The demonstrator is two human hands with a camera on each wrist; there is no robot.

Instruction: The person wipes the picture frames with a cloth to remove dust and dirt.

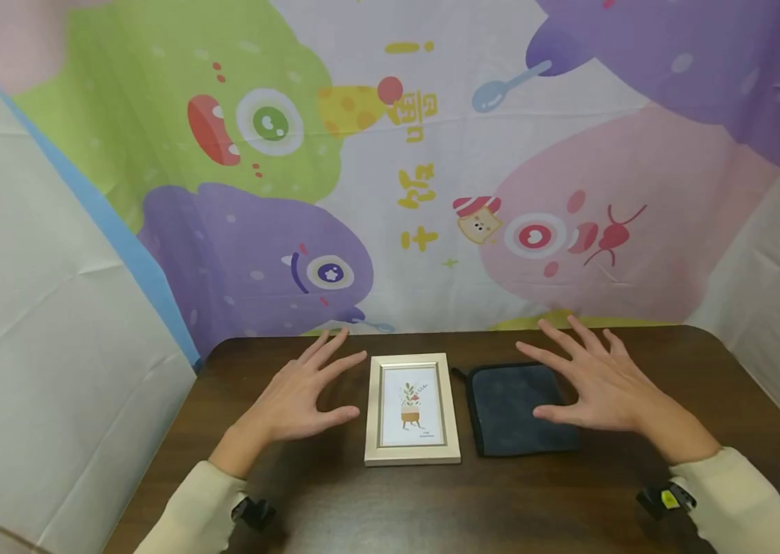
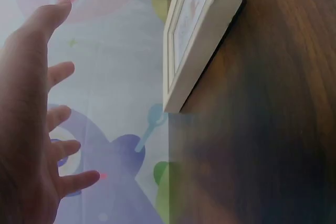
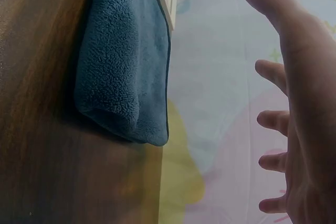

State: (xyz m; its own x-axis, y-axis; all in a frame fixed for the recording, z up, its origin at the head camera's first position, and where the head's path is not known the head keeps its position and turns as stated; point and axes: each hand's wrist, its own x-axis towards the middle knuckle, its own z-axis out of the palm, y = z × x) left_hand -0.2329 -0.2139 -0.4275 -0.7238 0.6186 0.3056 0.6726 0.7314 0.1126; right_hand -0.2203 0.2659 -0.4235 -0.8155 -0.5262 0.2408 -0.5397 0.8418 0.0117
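Picture frame (image 1: 374,412), pale with a gold-toned inner edge, lies face up near the middle of the worktop (image 1: 390,508). Beyond its far edge hangs a broad printed curtain (image 1: 445,154), crowded with one-eyed creatures in purple, green and pink. Under the frame, the worktop spreads out dark brown and wood-grained. I see a person's left hand (image 1: 300,396) just to the frame's left, clear of it, and the right hand (image 1: 601,385) farther off to its right, held partly over a folded cloth (image 1: 508,415); both hands are empty, well apart from each other, their fingers splayed wide. That cloth, blue, fleecy and dark-edged, lies just beside the frame's right edge without touching it. Within the frame shows a white print (image 1: 411,408) of a potted plant. Smallest of all, a dark tab (image 1: 460,375) pokes from the cloth's corner towards the frame.
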